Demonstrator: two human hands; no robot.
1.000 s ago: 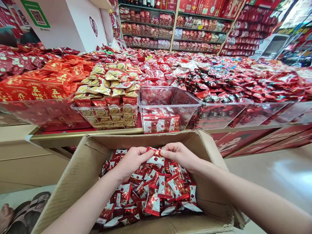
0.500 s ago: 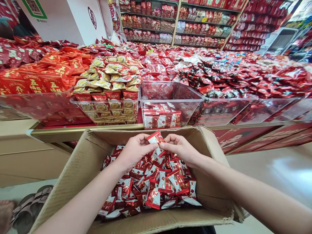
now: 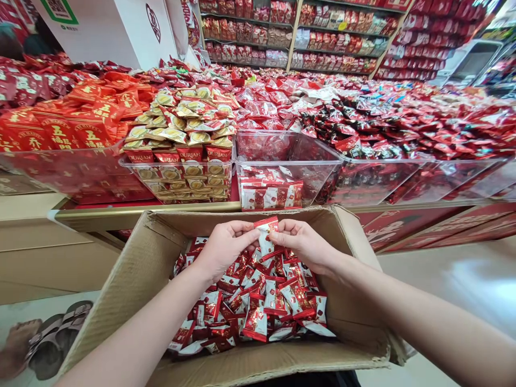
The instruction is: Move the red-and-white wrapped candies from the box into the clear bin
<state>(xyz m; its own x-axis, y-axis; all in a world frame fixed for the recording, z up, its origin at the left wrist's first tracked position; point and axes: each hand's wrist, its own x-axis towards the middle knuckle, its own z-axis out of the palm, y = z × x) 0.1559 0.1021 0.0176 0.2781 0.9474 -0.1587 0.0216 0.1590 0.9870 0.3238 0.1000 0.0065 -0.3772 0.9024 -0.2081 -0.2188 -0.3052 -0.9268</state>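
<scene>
A small red and white packet (image 3: 266, 239) is held upright between my two hands, above an open cardboard box (image 3: 116, 290). My left hand (image 3: 231, 247) pinches its left side with thumb and fingers. On its right side, my right hand (image 3: 302, 242) has a similar pinch. Loose packets (image 3: 256, 317) of the same kind lie heaped in the box below. Just beyond the box's far edge stands a clear plastic bin (image 3: 318, 166), with a few rows of matching packets (image 3: 272, 194) in its front part.
Left of that bin is a bin of durian packets (image 3: 193, 156), then orange-red bags (image 3: 84, 129). Dark red packets (image 3: 374, 140) fill bins on the right. Stocked shelves (image 3: 250, 32) stand behind. Sandals (image 3: 60, 338) and a bare foot are on the floor at lower left.
The held packet has turned from tilted to nearly upright and sits slightly further right. The view has shifted a little, and a bare foot shows more fully at lower left.
</scene>
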